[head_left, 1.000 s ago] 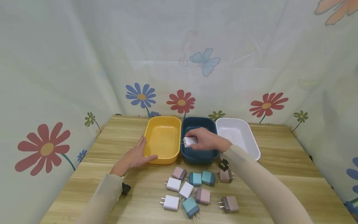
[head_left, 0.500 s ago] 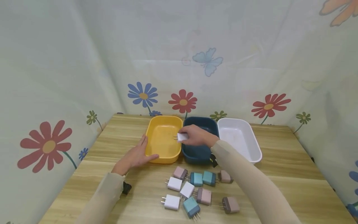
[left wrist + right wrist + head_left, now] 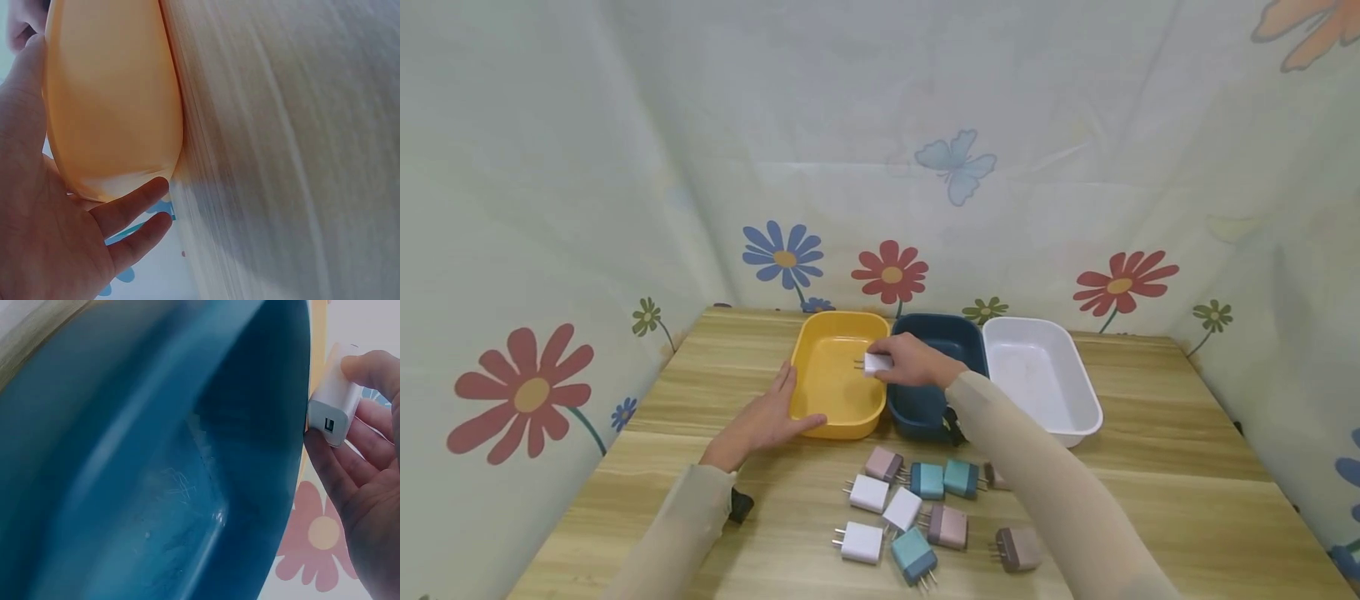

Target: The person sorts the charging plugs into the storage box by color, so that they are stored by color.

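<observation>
My right hand (image 3: 913,362) pinches a white USB wall charger (image 3: 877,364) between thumb and fingers, over the right rim of the yellow tray (image 3: 799,358). Its two prongs point left, above the tray's inside. In the right wrist view the USB port of the white charger (image 3: 337,406) faces the camera. My left hand (image 3: 765,418) rests against the left side and front corner of the yellow tray, fingers extended. Seen from the left wrist, the fingers of that hand (image 3: 56,206) lie along the outer wall of the yellow tray (image 3: 112,94).
A dark blue tray (image 3: 917,427) stands right of the yellow one, partly under my right forearm, then a white tray (image 3: 1078,400). In front lie several chargers: white (image 3: 861,542), teal (image 3: 914,554) and pink (image 3: 948,526). A brownish-pink charger (image 3: 1018,550) is partly covered by my right sleeve.
My right hand has carried the white charger leftward, from above the dark blue tray to the right edge of the yellow tray. My left hand stays in place on the yellow tray.
</observation>
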Tool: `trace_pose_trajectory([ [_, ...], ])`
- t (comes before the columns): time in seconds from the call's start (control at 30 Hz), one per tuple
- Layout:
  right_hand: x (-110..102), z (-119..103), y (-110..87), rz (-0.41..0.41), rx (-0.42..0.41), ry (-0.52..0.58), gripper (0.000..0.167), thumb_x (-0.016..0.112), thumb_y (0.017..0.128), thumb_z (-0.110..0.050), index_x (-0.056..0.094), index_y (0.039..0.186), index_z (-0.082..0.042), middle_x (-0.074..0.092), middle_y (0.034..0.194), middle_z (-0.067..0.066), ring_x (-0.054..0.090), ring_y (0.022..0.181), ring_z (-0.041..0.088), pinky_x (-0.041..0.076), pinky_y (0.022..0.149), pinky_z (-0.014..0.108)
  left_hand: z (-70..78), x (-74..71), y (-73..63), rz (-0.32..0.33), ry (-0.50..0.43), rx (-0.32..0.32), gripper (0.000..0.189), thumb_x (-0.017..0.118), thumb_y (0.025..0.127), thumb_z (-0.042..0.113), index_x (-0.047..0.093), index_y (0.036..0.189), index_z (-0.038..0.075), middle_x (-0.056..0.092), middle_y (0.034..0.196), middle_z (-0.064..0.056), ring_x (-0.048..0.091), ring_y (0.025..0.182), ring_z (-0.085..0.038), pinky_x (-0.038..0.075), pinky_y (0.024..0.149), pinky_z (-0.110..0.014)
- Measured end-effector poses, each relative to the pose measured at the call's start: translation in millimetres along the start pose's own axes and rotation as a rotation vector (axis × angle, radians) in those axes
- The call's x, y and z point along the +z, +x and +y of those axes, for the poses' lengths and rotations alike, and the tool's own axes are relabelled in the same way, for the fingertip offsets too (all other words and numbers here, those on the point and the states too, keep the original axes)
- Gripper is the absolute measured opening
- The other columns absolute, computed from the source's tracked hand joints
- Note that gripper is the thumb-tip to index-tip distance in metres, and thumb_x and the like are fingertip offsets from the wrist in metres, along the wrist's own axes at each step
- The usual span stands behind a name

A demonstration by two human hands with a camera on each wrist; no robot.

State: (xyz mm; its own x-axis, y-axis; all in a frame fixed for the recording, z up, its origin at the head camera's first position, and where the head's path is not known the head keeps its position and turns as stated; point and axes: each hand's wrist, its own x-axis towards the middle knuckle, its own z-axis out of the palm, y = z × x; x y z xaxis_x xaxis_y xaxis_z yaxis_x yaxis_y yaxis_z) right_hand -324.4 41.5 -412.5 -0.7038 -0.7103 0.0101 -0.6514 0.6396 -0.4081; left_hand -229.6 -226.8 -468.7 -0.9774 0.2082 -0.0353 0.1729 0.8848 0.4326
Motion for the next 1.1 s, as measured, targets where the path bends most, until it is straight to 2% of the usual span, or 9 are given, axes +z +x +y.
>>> trace_pose_trajectory([
  [0.3, 2.4, 3.5, 7.2, 0.011, 0.029, 0.033, 0.041, 0.066, 0.09, -0.027, 0.059, 0.126, -0.01, 0.063, 0.112, 0.001, 0.055, 0.091, 0.012, 0.048, 0.086, 0.022, -1.7, 3.0, 2.0, 0.001, 0.002, 0.001, 0.113, 0.057, 0.08, 0.069, -0.001, 0.151, 0.003, -0.003, 0.157, -0.015, 0.042, 0.124, -0.045, 0.038, 0.098, -0.054],
  [0.57, 3.6, 7.0, 12.0, 0.054, 0.068, 0.068, 0.041, 0.067, 0.089, -0.027, 0.059, 0.125, -0.009, 0.063, 0.111, 0.002, 0.056, 0.091, 0.013, 0.048, 0.085, 0.023, -2.1, 3.2, 2.0, 0.002, 0.008, 0.002, 0.117, 0.052, 0.076, 0.076, -0.003, 0.151, 0.004, -0.004, 0.157, -0.015, 0.042, 0.124, -0.045, 0.038, 0.098, -0.054],
  [0.77, 2.8, 6.8, 15.2, 0.068, 0.109, 0.074, 0.043, 0.067, 0.089, -0.029, 0.059, 0.125, -0.008, 0.063, 0.109, 0.001, 0.054, 0.09, 0.014, 0.048, 0.084, 0.023, -0.6, 2.3, 2.8, 0.009, -0.003, 0.006, 0.113, 0.056, 0.079, 0.07, -0.001, 0.151, 0.004, -0.004, 0.157, -0.014, 0.041, 0.124, -0.045, 0.037, 0.099, -0.053],
  [0.93, 2.0, 7.9, 16.4, 0.102, 0.111, 0.047, 0.04, 0.067, 0.089, -0.026, 0.06, 0.124, -0.006, 0.063, 0.106, 0.004, 0.054, 0.089, 0.017, 0.049, 0.083, 0.026, -0.5, 2.6, 2.8, 0.009, 0.0, 0.015, 0.111, 0.057, 0.081, 0.067, -0.001, 0.151, 0.003, -0.003, 0.157, -0.015, 0.043, 0.122, -0.046, 0.039, 0.098, -0.053],
  [1.1, -0.9, 9.8, 15.2, 0.12, 0.106, 0.061, 0.045, 0.066, 0.09, -0.021, 0.055, 0.129, -0.001, 0.062, 0.115, 0.012, 0.057, 0.096, 0.02, 0.048, 0.09, 0.032, -1.8, 2.5, 1.7, 0.011, 0.007, 0.013, 0.111, 0.057, 0.081, 0.066, 0.0, 0.15, 0.001, -0.003, 0.157, -0.016, 0.042, 0.123, -0.047, 0.038, 0.098, -0.053],
])
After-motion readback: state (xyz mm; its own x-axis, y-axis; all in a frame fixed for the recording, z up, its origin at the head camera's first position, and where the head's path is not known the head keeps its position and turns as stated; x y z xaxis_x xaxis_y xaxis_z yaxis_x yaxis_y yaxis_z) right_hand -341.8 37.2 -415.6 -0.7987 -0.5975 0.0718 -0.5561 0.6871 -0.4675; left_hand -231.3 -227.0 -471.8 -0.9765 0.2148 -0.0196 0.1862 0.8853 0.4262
